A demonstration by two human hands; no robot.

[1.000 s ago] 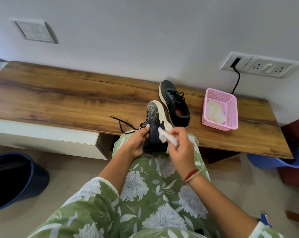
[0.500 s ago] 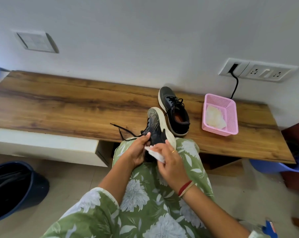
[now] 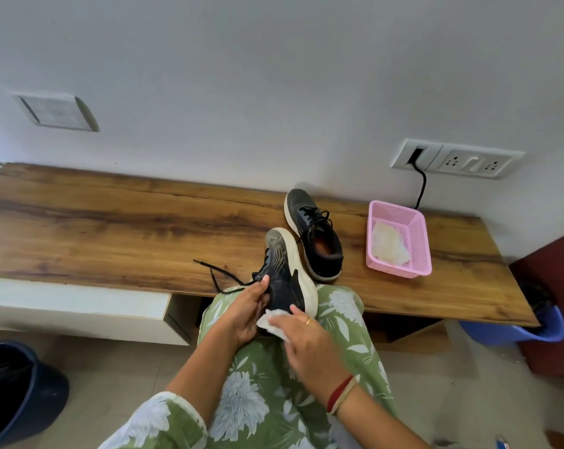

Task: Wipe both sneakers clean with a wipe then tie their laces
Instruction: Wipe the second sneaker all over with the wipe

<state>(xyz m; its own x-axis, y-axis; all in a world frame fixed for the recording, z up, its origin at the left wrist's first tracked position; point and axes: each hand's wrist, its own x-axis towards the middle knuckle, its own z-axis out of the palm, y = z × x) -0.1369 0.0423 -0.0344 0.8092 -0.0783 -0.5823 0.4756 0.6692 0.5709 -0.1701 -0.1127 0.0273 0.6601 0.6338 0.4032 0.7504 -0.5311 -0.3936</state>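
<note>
The person wears a light green outfit (image 3: 274,400) printed with big white flowers and pale leaves; the same cloth covers the lap and the legs. The left sleeve (image 3: 157,422) has this print too. It is wide and loose, and it ends in a whitish border. On the right wrist there are two thread bands (image 3: 340,395), one red and one beige, close together. A thin ring (image 3: 309,321), probably gold, is on one finger of the right hand (image 3: 306,341).
</note>
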